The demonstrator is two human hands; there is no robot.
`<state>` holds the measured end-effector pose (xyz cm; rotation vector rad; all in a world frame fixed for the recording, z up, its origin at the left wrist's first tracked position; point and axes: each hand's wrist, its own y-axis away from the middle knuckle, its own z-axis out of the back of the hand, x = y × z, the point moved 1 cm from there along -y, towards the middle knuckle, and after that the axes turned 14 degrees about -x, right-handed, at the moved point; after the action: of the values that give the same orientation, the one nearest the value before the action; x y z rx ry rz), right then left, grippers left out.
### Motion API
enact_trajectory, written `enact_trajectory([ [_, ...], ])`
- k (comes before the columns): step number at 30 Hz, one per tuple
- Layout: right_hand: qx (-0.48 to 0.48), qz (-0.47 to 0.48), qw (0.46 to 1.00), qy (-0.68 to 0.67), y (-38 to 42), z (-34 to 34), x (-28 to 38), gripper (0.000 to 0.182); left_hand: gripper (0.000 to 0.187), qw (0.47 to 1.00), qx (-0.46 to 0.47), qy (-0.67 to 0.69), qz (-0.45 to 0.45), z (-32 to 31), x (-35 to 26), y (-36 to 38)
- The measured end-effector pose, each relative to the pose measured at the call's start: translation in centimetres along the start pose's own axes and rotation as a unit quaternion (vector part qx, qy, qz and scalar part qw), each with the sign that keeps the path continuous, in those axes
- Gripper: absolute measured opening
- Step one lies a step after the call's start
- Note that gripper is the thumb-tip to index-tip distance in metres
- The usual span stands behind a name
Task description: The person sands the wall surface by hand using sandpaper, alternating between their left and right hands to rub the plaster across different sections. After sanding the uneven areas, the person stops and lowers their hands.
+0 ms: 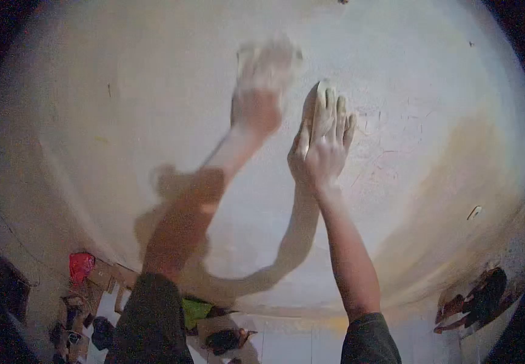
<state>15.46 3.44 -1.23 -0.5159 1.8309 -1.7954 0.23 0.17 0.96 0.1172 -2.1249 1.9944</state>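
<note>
My right hand (328, 142) lies against the pale wall, fingers stretched upward and dusted white. It presses what looks like a thin, pale flat pad (319, 112), whose edge shows along the left side of the fingers. Higher and to the left, my left hand (259, 91) is also at the wall, smeared by motion. Pale corners show around its blurred fingers; whether it holds something cannot be made out. Both arms reach up from dark sleeves. Faint reddish and dark marks (384, 164) are on the wall right of my right hand.
Yellow-brown staining (456, 164) covers the wall's right part, with a small pale fitting (474, 212) low down. Below left are a red bag (81, 267) and cluttered items. A green item (196, 310) lies at the bottom, and dark things (481, 297) are at lower right.
</note>
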Motion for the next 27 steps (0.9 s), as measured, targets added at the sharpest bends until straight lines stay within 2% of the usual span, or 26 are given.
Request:
enact_trajectory([
  [1, 0.014, -0.003, 1.0, -0.004, 1.6, 0.3, 0.1, 0.065, 0.07, 1.0, 0.003, 0.001, -0.001, 0.1, 0.0, -0.1],
  [2, 0.027, -0.007, 1.0, -0.009, 3.3, 0.6, 0.4, 0.061, 0.065, 0.997, 0.016, 0.047, 0.054, 0.9, -1.8, 4.5],
  [3, -0.023, 0.008, 1.0, 0.013, 1.2, -1.1, 0.2, 0.062, 0.06, 0.999, -0.024, 0.033, -0.024, -0.6, -0.8, 5.3],
  [5, 0.024, 0.007, 1.0, 0.016, 5.9, 0.7, 1.3, 0.06, 0.053, 0.991, 0.021, 0.127, 0.044, 0.6, -3.3, 15.2],
  [6, 0.052, -0.003, 0.999, 0.006, 9.6, 1.6, 2.3, 0.058, 0.052, 0.988, 0.086, 0.107, 0.07, 2.7, -4.7, 19.4],
  [8, 0.086, 0.019, 0.996, 0.029, 16.4, 1.9, 2.8, 0.056, 0.055, 0.987, 0.121, 0.057, 0.094, 4.7, -5.6, 22.5],
  [9, 0.069, 0.021, 0.997, 0.037, 16.5, 2.3, 2.6, 0.056, 0.056, 0.983, 0.145, 0.044, 0.101, 5.3, -5.4, 21.7],
  [10, 0.101, 0.025, 0.994, 0.032, 16.5, 2.2, 2.1, 0.056, 0.056, 0.986, 0.131, 0.047, 0.093, 4.1, -4.5, 20.1],
  [11, 0.14, 0.028, 0.989, 0.026, 15.2, 2.7, 2.1, 0.056, 0.057, 0.991, 0.078, 0.027, 0.104, 3.5, -3.6, 17.3],
  [12, 0.077, 0.053, 0.995, 0.027, 12.5, 2.0, 0.9, 0.054, 0.058, 0.993, 0.035, 0.008, 0.115, 3.7, -2.8, 14.9],
  [13, 0.033, 0.036, 0.997, 0.055, 7.9, 2.3, 1.1, 0.053, 0.061, 0.992, 0.043, 0.019, 0.12, 2.8, -1.9, 11.1],
  [14, -0.001, -0.023, 0.999, 0.027, 3.6, 1.8, 0.8, 0.054, 0.064, 0.997, 0.035, -0.011, 0.069, 3.3, -1.2, 5.6],
  [16, -0.046, -0.036, 0.997, 0.045, -5.0, 1.4, 0.7, 0.057, 0.066, 0.999, 0.006, -0.016, 0.051, 2.4, 0.4, -2.5],
  [17, -0.071, -0.037, 0.996, 0.051, -7.2, 1.4, 0.8, 0.058, 0.067, 0.998, -0.028, 0.001, 0.05, 1.9, 0.7, -4.7],
  [18, -0.068, -0.043, 0.995, 0.054, -7.2, 1.6, 1.1, 0.058, 0.067, 0.999, -0.023, 0.006, 0.047, 1.6, 0.6, -4.8],
  [20, -0.06, -0.034, 0.998, -0.011, -6.7, 1.4, 1.1, 0.058, 0.064, 0.991, -0.056, 0.098, 0.066, 0.7, 0.5, -4.4],
  [22, 0.031, 0.026, 0.998, 0.054, -1.6, 1.5, 1.2, 0.059, 0.061, 0.999, -0.019, 0.03, 0.01, 0.4, -0.9, 0.8],
  [24, 0.031, 0.029, 0.999, 0.019, 6.4, 1.5, 1.3, 0.059, 0.055, 0.998, 0.04, 0.044, 0.035, 1.2, -2.9, 8.3],
  [26, 0.059, 0.069, 0.995, 0.03, 15.9, 2.3, 0.2, 0.055, 0.049, 0.996, 0.055, 0.049, 0.056, 2.3, -5.0, 16.8],
  [27, 0.078, 0.059, 0.995, 0.022, 20.1, 3.2, -0.6, 0.054, 0.047, 0.994, 0.075, 0.035, 0.068, 2.8, -5.6, 20.3],
])
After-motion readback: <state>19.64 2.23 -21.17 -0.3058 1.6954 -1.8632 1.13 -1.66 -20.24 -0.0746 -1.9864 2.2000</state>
